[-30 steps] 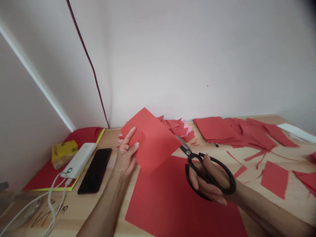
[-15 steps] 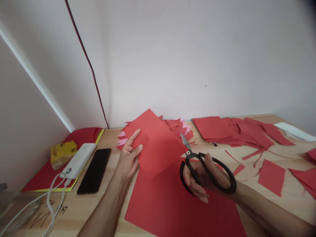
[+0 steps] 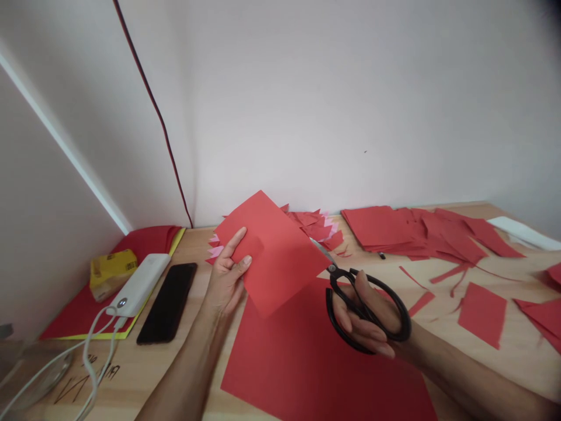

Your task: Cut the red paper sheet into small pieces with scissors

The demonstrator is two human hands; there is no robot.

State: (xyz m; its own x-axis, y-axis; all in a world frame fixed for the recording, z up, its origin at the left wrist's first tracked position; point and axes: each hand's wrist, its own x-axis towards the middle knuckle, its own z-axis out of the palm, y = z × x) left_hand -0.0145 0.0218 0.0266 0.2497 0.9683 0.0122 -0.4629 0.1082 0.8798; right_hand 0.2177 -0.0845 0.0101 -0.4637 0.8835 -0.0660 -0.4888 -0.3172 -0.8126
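My left hand (image 3: 228, 275) pinches a square of red paper (image 3: 274, 251) by its left side, thumb on the near face, and holds it up above the table. In my right hand (image 3: 368, 316) are black-handled scissors (image 3: 392, 304), with my fingers through the loops. Their pivot sits at the paper's right corner; one blade shows behind the upper right edge, and the rest of the blades is hidden by the sheet. Below both hands a large red sheet (image 3: 324, 362) lies flat on the table.
Behind the held paper lies a pile of cut red and pink pieces (image 3: 313, 222). Stacked red paper (image 3: 379, 228) and scraps (image 3: 482, 313) spread to the right. On the left are a phone (image 3: 167, 304), a cabled white power bank (image 3: 139, 283) and a yellow packet (image 3: 113, 272).
The scissors have turned and moved in, so their blades now lie around the paper's right corner. The held paper has shifted slightly up and left.
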